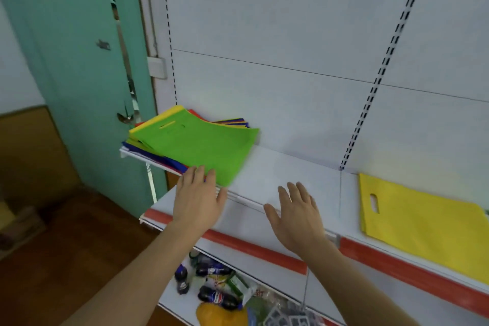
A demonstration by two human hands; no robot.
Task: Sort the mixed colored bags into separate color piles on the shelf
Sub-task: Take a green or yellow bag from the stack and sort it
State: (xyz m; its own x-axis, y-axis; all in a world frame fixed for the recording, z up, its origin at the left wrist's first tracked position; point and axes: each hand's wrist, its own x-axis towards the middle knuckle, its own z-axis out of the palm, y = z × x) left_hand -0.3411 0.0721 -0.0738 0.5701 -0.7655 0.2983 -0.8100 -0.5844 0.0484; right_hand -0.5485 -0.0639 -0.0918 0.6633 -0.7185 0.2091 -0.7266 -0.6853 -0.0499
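White metal shelf point(277, 167) with a red front strip, carrying two groups of bags. Far right — a single yellow bag point(423, 225), lying flat. Far left — the mixed pile point(185, 140), green bag point(201, 148) uppermost. Left hand point(197, 197), fingers spread, fingertips touching the green bag's near edge. Right hand point(296, 217), fingers spread and holding nothing, over the bare shelf between both groups.

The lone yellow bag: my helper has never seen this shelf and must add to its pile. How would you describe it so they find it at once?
Start at the white shelf with the red-orange front strip. At its left end sits the mixed stack topped by a green bag. The lone yellow bag lies flat at the right end, past the slotted upright, apart from everything, handle cutout at its left.
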